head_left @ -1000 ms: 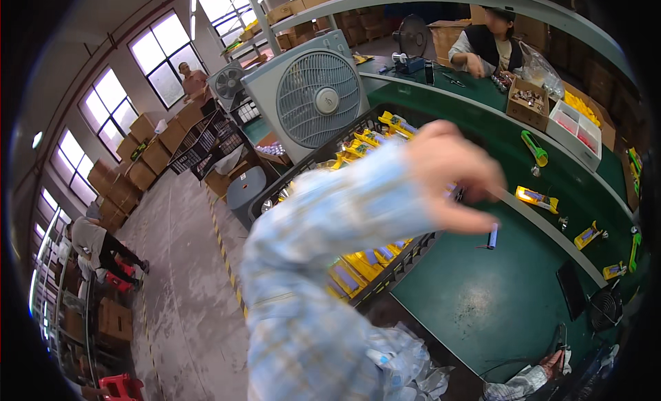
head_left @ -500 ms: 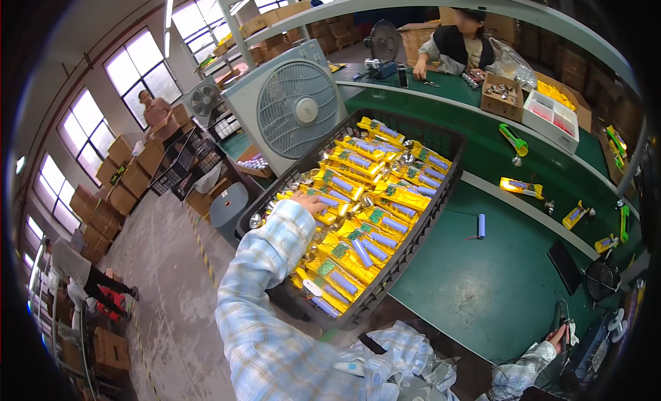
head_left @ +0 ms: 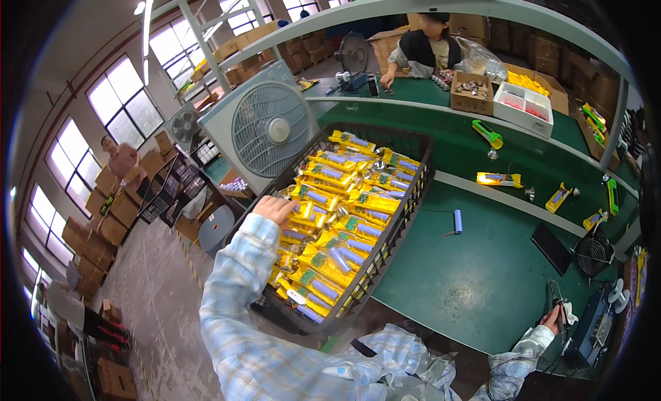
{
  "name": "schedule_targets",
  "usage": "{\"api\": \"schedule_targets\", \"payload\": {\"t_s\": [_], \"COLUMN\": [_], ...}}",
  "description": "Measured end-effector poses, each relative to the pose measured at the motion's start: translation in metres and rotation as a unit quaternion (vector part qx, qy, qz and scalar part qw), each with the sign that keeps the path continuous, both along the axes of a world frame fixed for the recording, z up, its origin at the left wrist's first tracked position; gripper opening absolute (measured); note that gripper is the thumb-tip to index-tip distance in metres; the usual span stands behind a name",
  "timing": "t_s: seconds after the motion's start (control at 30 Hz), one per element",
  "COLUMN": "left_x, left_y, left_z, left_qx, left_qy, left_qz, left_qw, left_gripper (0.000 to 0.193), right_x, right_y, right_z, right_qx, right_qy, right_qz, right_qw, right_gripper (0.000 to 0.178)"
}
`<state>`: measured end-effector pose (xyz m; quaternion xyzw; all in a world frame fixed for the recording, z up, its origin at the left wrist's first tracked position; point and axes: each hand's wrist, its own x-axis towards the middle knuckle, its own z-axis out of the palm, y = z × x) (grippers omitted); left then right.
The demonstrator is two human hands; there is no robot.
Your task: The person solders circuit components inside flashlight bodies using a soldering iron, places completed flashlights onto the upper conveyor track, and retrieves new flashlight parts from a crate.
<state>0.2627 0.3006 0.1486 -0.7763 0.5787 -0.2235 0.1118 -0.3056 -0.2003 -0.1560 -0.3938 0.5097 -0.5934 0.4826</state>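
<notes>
A black plastic crate (head_left: pixel 385 253) is heaped with yellow-cased lamp pieces (head_left: pixel 323 172), showing lilac battery cells, green circuit boards and shiny reflectors. My left hand (head_left: pixel 274 209) lies over the left side of the heap, fingers bent down among the pieces. What its fingertips hold, if anything, is hidden. At the lower right, my right hand (head_left: pixel 551 320) is closed round a slim dark tool with a cord, like a soldering iron (head_left: pixel 555 295). A single lilac battery cell (head_left: pixel 458 222) with thin wires lies on the green bench top (head_left: pixel 441 284).
A large box fan (head_left: pixel 272 122) stands behind the crate. A black tray-like slab (head_left: pixel 551 249), a small black fan (head_left: pixel 593 255) and a dark blue bench unit (head_left: pixel 591 335) occupy the right side. Green-and-yellow lamps (head_left: pixel 487 134) line the back ledge. A co-worker (head_left: pixel 427 49) sits across the bench.
The whole view has shifted, so the crate and bench appear farther left. My left hand has drawn back slightly toward the crate's left rim. My right hand still grips the dark tool.
</notes>
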Motion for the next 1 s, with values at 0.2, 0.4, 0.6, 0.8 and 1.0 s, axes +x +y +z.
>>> {"api": "schedule_targets", "payload": {"t_s": [0.2,0.4,0.6,0.8,1.0], "left_x": [-0.102,-0.21,-0.273,-0.265,-0.266], "left_y": [-0.115,-0.258,-0.348,-0.34,-0.374], "left_z": [0.055,-0.001,-0.118,-0.145,-0.075], "left_qx": [-0.205,-0.143,-0.122,0.009,-0.168], "left_qy": [-0.125,-0.016,0.058,0.108,0.158], "left_qz": [-0.254,-0.548,-0.74,-0.686,-0.405], "left_qw": [0.937,0.824,0.659,0.719,0.885], "left_gripper": [0.028,0.031,0.031,0.045,0.027], "right_x": [0.016,0.034,0.043,0.045,0.044], "right_y": [0.017,0.038,0.05,0.051,0.053], "right_z": [0.015,0.043,0.064,0.068,0.071], "right_qx": [-0.023,0.051,0.007,0.007,0.012], "right_qy": [-0.006,-0.068,-0.101,-0.094,-0.098], "right_qz": [-0.024,-0.07,-0.071,-0.063,-0.066], "right_qw": [0.999,0.994,0.992,0.994,0.993], "right_gripper": [0.028,0.016,0.017,0.016,0.015]}}
